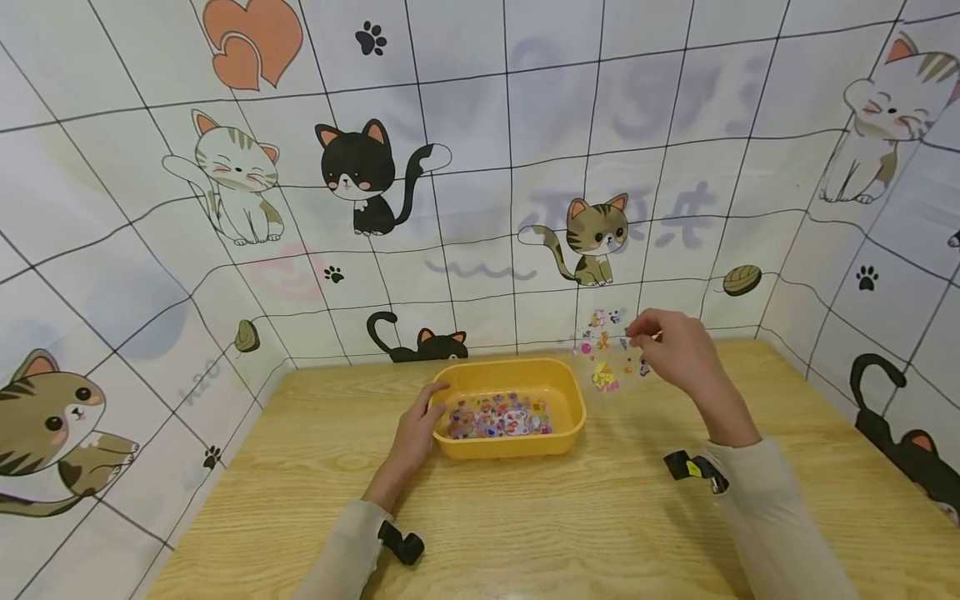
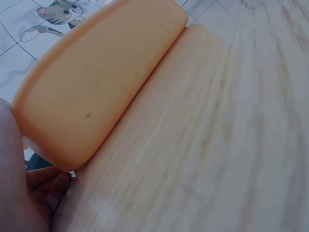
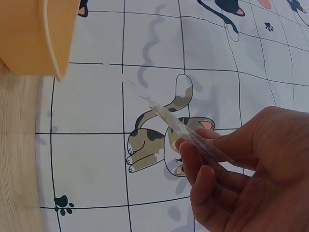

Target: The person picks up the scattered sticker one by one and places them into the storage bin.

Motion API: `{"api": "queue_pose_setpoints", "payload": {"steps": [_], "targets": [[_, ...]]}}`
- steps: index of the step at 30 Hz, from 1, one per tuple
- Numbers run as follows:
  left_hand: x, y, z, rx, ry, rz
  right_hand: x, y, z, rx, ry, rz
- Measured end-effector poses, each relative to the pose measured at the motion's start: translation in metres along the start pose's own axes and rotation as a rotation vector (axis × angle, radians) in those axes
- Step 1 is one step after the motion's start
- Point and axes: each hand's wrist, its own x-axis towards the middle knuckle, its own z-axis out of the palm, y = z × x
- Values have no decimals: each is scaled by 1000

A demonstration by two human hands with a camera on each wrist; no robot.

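Observation:
A yellow plastic basin [image 1: 506, 448] sits on the table, with several clear sheets of small colourful stickers [image 1: 498, 417] lying flat inside. My left hand [image 1: 408, 433] grips its left end, thumb over the rim and fingers low on the outside; the left wrist view shows the basin's long outer side [image 2: 96, 82] beside them. To the right of the basin, my right hand [image 1: 678, 350] holds up a clear sticker sheet [image 1: 604, 377], pinching its right edge between thumb and fingers. From the right wrist view this sheet [image 3: 169, 116] appears nearly edge-on.
The wooden table [image 1: 555, 525] reaches back to a white wall covering [image 1: 480, 208] with a black grid and cartoon cats. Each sleeve carries a small black wrist camera, the left one [image 1: 402, 543] near the table's front and the right one [image 1: 693, 468] higher up.

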Motion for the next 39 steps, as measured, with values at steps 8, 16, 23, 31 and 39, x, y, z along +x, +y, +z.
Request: {"api": "queue_pose_setpoints", "payload": {"steps": [8,16,23,31,39], "targets": [[0,1,0,8,0,-9,-1,-5,1,45,-10,23],[-1,1,1,9,-7,-12,-2,-6,5,65,-6,-5],[0,-2,0,4,-8,-16,-1,-6,7,79,-23,-37],[1,-2,0,20,3,-17,0,-5,10,79,-30,-48],[-1,-3,-1,11,-10,-12,-1,-6,13,99,-54,-48]]}}
